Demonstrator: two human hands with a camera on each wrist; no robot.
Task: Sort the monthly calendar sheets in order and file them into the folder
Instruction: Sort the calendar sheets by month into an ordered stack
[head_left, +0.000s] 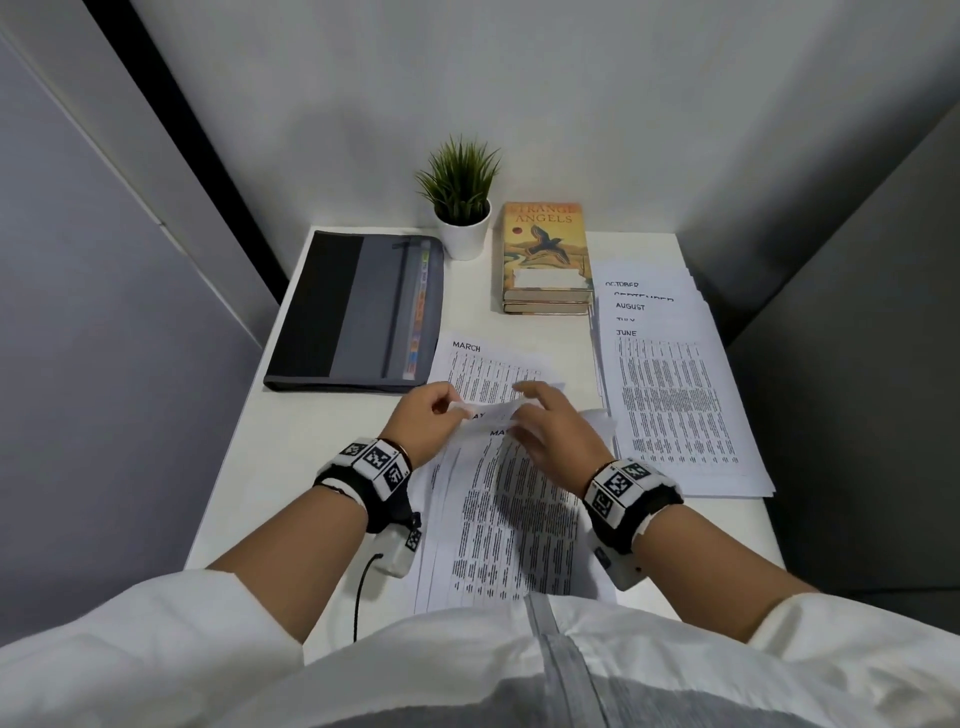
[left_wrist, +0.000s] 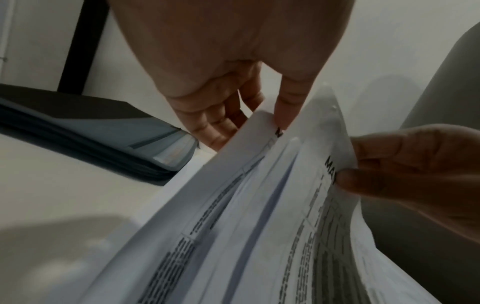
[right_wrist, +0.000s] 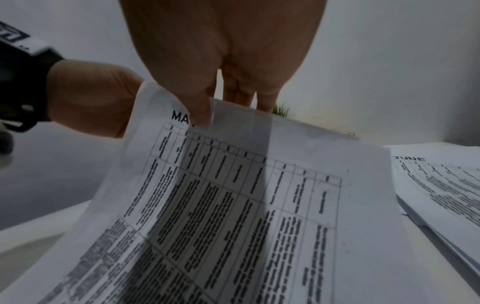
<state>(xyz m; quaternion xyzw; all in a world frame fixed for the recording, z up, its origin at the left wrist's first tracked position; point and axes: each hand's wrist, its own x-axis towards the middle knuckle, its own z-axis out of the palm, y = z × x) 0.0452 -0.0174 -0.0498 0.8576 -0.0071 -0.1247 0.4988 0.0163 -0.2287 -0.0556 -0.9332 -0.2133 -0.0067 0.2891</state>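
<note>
Both grips pinch the top edge of the sheets (head_left: 498, 499) — left hand (head_left: 423, 421) at its left corner, right hand (head_left: 556, 434) beside it; folder (head_left: 358, 312) beyond the left grip on the worktop (head_left: 291, 457).

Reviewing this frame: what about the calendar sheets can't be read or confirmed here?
- Held sheet: heading shows only "MA"; the right hand thumb covers the rest.
- Fanned stack: JULY and SEPTEMBER headings half hidden by overlapping sheets, head view.
- Table text: too small everywhere.
- Folder: contents unseen, closed.
- Left hand: sheet count blurred.
</note>
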